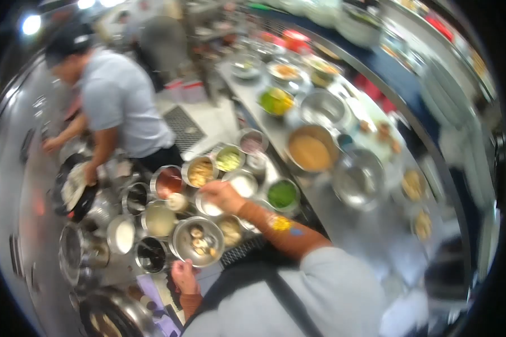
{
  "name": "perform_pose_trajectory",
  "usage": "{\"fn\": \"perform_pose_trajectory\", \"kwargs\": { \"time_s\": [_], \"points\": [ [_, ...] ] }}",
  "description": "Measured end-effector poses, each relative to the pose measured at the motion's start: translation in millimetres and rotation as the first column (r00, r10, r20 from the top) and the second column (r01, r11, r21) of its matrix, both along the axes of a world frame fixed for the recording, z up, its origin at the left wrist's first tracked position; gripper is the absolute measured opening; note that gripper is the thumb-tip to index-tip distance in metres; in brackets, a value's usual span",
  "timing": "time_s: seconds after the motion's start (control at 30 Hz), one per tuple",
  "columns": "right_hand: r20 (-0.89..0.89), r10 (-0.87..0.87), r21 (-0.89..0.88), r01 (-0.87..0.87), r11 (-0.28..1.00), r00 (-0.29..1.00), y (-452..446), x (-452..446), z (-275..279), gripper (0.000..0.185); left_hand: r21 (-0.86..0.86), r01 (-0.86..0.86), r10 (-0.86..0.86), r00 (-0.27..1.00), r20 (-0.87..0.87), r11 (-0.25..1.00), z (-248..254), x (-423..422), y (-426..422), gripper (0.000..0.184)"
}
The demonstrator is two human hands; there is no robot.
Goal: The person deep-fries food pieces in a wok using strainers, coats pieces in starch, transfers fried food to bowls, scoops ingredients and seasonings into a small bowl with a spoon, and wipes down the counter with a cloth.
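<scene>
My left hand (184, 276) grips the near rim of a steel bowl (178, 247), which holds a few brown and pale pieces that look like mushrooms. Over a round container of white contents (208, 208) reaches my right hand (222, 195), its fingers curled downward and blurred; what they pinch is too small to tell. Close by stand containers of red sauce (168, 182), pale yellow liquid (159, 219), chopped green (283, 194) and yellowish pieces (200, 171).
A co-worker (121, 95) at the left handles a dark wok (67, 182). On the steel counter (343, 236) at the right are a pot of orange-brown sauce (310, 149) and an upright-standing bowl (358, 178). A large pan (115, 314) sits at the lower left.
</scene>
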State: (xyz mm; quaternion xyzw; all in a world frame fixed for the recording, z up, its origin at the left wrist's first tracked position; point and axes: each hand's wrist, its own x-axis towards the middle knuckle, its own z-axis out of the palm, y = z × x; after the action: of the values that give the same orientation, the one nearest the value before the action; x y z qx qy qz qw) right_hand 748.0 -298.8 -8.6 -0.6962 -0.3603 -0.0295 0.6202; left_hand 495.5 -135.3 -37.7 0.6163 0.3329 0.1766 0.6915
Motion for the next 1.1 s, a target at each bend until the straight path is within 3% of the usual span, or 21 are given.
{"fn": "perform_pose_trajectory", "kwargs": {
  "time_s": [0.03, 0.07, 0.1, 0.13, 0.2, 0.23, 0.27, 0.3, 0.33, 0.43, 0.53, 0.6, 0.67, 0.7, 0.73, 0.77, 0.8, 0.87, 1.0, 1.1],
  "points": [
    [0.09, 0.003, -0.133, 0.009, 0.991, 0.996, -4.0, -34.4, 7.1, 0.019, -0.008, 0.052, -0.052, 0.998, 0.022, 0.999, 3.0, 7.2, -3.2, 0.017],
    [0.019, 0.069, -0.225, -0.063, 0.972, 0.997, -16.5, -56.1, 1.4, 0.019, -0.009, 0.096, -0.096, 0.995, 0.042, 0.995, 4.9, 18.5, -15.6, 0.017],
    [0.063, 0.129, -0.446, -0.088, 0.891, 0.99, -25.0, -71.2, -11.7, 0.019, -0.028, 0.213, -0.211, 0.975, 0.062, 0.977, -2.6, 24.0, -14.7, 0.017],
    [0.025, 0.088, -0.574, -0.058, 0.817, 0.996, -43.1, -90.3, 13.5, 0.019, -0.04, 0.318, -0.314, 0.945, 0.092, 0.947, -8.9, 29.6, -16.8, 0.017],
    [0.156, -0.166, -0.436, 0.219, 0.873, 0.974, -79.6, -115.6, 5.6, 0.019, -0.076, 0.448, -0.444, 0.894, 0.062, 0.891, 0.4, 45.4, -40.2, 0.017],
    [0.234, -0.285, -0.464, 0.365, 0.807, 0.929, -99.2, -123.2, 4.3, 0.022, -0.124, 0.52, -0.515, 0.854, 0.069, 0.845, 0.9, 51.2, -49.2, 0.017],
    [0.297, -0.489, -0.343, 0.57, 0.746, 0.82, -118.2, -131.1, 0.4, 0.023, -0.171, 0.582, -0.578, 0.812, 0.078, 0.795, -0.6, 52.0, -56.9, 0.018],
    [0.277, -0.583, -0.365, 0.645, 0.672, 0.764, -134.9, -140.0, 2.9, 0.027, -0.039, 0.653, -0.652, 0.757, 0.05, 0.756, -6.9, 58.8, -59.6, 0.017],
    [0.261, -0.666, -0.381, 0.708, 0.594, 0.699, -154.7, -151.0, 4.5, 0.031, -0.037, 0.698, -0.696, 0.716, 0.054, 0.715, -12.3, 57.1, -69.4, 0.016],
    [-0.263, -0.583, -0.432, 0.446, 0.784, 0.769, -210.9, -178.3, 0.0, 0.027, -0.048, 0.787, -0.784, 0.617, 0.066, 0.616, -14.2, 59.3, -109.2, 0.013],
    [-0.206, -0.575, -0.439, 0.45, 0.778, 0.792, -263.7, -202.5, 0.8, 0.025, -0.112, 0.857, -0.855, 0.512, 0.081, 0.502, 3.7, 46.6, -148.6, 0.011],
    [-0.293, -0.617, -0.482, 0.444, 0.755, 0.731, -315.3, -214.4, 1.2, 0.023, -0.173, 0.874, -0.862, 0.48, 0.162, 0.454, 7.2, 28.9, -178.1, 0.011],
    [-0.275, -0.782, -0.501, 0.611, 0.613, 0.559, -378.1, -229.8, 21.4, 0.022, -0.199, 0.859, -0.857, 0.5, 0.123, 0.472, 8.8, 11.0, -204.2, 0.014],
    [-0.173, -0.851, -0.583, 0.644, 0.495, 0.496, -423.4, -232.8, 16.8, 0.021, -0.205, 0.847, -0.848, 0.518, 0.114, 0.49, 7.0, 1.0, -214.6, 0.015],
    [-0.333, -0.865, -0.483, 0.721, 0.498, 0.375, -461.6, -237.7, 15.1, 0.018, -0.214, 0.835, -0.838, 0.535, 0.102, 0.507, 4.1, -8.9, -224.4, 0.016],
    [-0.231, -0.934, -0.453, 0.819, 0.352, 0.274, -504.6, -237.0, 4.0, 0.014, -0.221, 0.822, -0.828, 0.553, 0.089, 0.525, 1.2, -17.6, -234.1, 0.016],
    [-0.288, -0.941, -0.355, 0.893, 0.276, 0.176, -511.9, -243.7, 45.4, 0.013, -0.226, 0.814, -0.82, 0.565, 0.092, 0.536, -3.3, -26.1, -242.2, 0.017],
    [-0.39, -0.918, -0.192, 0.967, 0.165, 0.079, -572.8, -233.9, 39.3, 0.013, -0.239, 0.791, -0.799, 0.595, 0.088, 0.563, -12.4, -46.9, -254.1, 0.018],
    [-0.669, -0.726, 0.114, 0.987, 0.111, 0.159, -629.5, -201.4, 36.6, 0.022, -0.251, 0.737, -0.763, 0.647, -0.007, 0.627, -3.5, -84.1, -274.5, 0.021],
    [-0.719, -0.293, 0.527, 0.77, 0.36, 0.63, -635.9, -199.8, -38.3, 0.015, -0.154, 0.755, -0.77, 0.632, -0.086, 0.637, -2.0, -108.3, -276.4, 0.023]
  ]
}}
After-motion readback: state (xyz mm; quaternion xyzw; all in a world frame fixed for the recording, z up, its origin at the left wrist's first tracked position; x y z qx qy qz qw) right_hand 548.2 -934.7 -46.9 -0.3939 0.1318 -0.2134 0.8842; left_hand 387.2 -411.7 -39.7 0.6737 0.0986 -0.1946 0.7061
